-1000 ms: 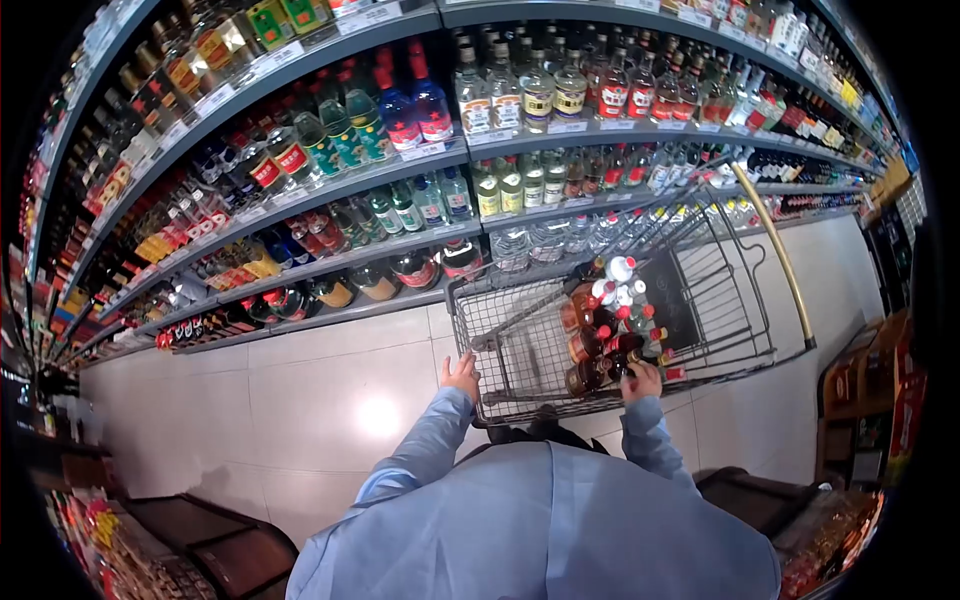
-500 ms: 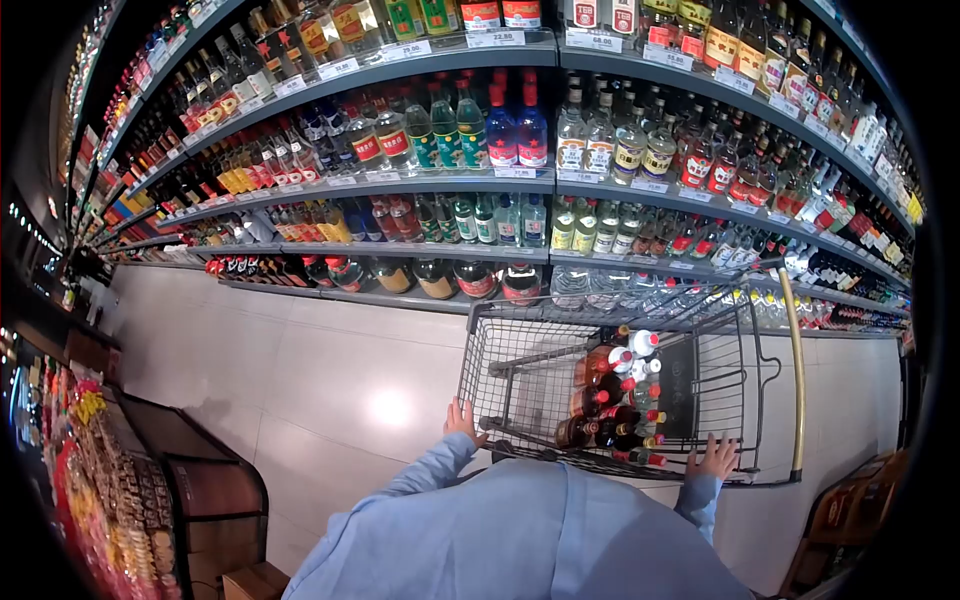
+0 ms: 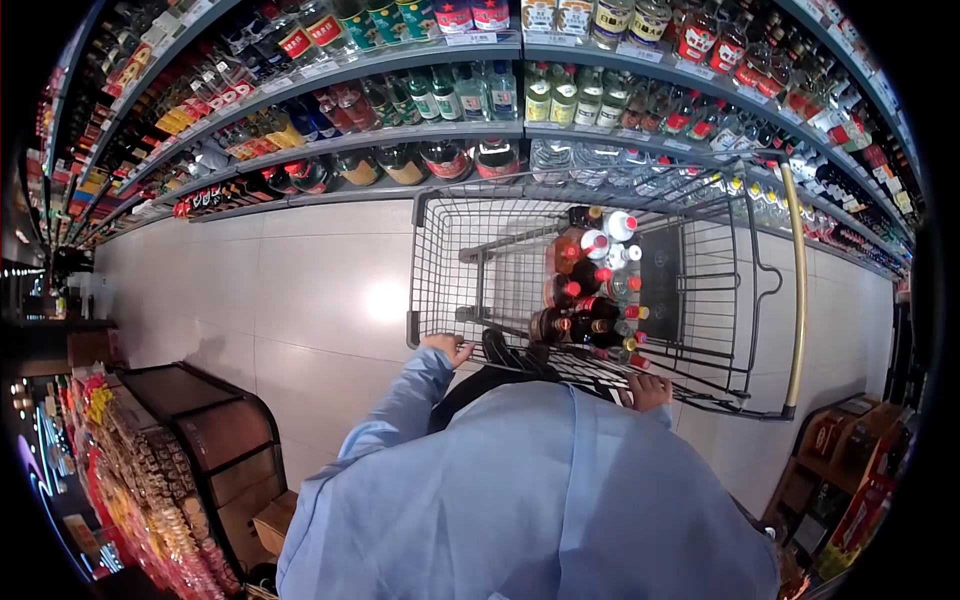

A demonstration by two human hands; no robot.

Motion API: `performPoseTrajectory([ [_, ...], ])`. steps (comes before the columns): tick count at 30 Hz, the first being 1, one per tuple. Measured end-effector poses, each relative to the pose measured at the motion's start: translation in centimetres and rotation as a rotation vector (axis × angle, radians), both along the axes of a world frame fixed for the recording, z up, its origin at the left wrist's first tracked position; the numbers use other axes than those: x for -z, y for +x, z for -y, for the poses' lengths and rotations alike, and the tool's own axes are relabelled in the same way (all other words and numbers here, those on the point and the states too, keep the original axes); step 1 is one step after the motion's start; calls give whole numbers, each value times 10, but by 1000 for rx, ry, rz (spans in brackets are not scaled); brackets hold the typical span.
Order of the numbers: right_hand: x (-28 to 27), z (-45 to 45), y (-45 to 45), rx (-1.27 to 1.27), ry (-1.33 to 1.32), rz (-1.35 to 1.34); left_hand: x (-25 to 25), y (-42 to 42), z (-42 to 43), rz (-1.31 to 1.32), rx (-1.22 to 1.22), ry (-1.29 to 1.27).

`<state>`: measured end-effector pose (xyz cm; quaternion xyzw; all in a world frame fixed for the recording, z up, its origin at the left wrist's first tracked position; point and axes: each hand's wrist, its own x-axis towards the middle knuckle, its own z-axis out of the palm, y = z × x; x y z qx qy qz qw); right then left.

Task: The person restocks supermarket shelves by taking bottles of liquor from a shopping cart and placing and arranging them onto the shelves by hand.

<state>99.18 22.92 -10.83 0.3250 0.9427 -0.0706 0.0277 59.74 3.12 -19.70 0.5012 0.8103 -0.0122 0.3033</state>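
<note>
Both hands are down at the near side of the shopping cart (image 3: 435,275). Left hand (image 3: 447,349) is by the near front corner, fingers pointing along the rim, can't tell if it's actually gripping. Right hand (image 3: 648,391) is further toward the handle end, fingers looking bent at the near rim, but no idea how firm that hold is, if it's one at all.

The cart lies just past both hands, long axis running crosswise left to right, handle bar (image 3: 797,290) at the right end. So the right hand is nearer the handle, left hand nearer the front. Bottles (image 3: 590,278) bunch mid-cart, beside the dark panel (image 3: 660,280), and the right hand is closer to those too.

Label-wise: cart bottles show mostly red, white and yellow caps, nothing I can read. On the shelves (image 3: 480,131) beyond the cart, Chinese characters on white labels (image 3: 612,22), too blurry to trust. Price tags: same.
</note>
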Motion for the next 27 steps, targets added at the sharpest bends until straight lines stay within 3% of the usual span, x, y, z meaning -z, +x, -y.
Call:
performPoseTrajectory([
  [5,-13,-16,-24,-20,-296,237,-11,-15,-13,32,-44,-164],
  [8,-21,-23,-47,-41,-483,145,-17,-27,-20,106,-30,-277],
  [9,-23,-24,-64,54,-525,364,-21,-31,-22,132,-24,-295],
  [16,-29,-13,-111,182,-565,504,-25,-57,-21,210,-22,-551],
  [20,-18,-3,-123,181,-545,502,-6,-80,-5,225,-1,-440],
  [22,-21,2,-141,189,-555,625,-22,-91,-3,251,8,-458],
  [27,-15,27,-172,214,-439,568,-21,-131,21,287,50,-399],
])
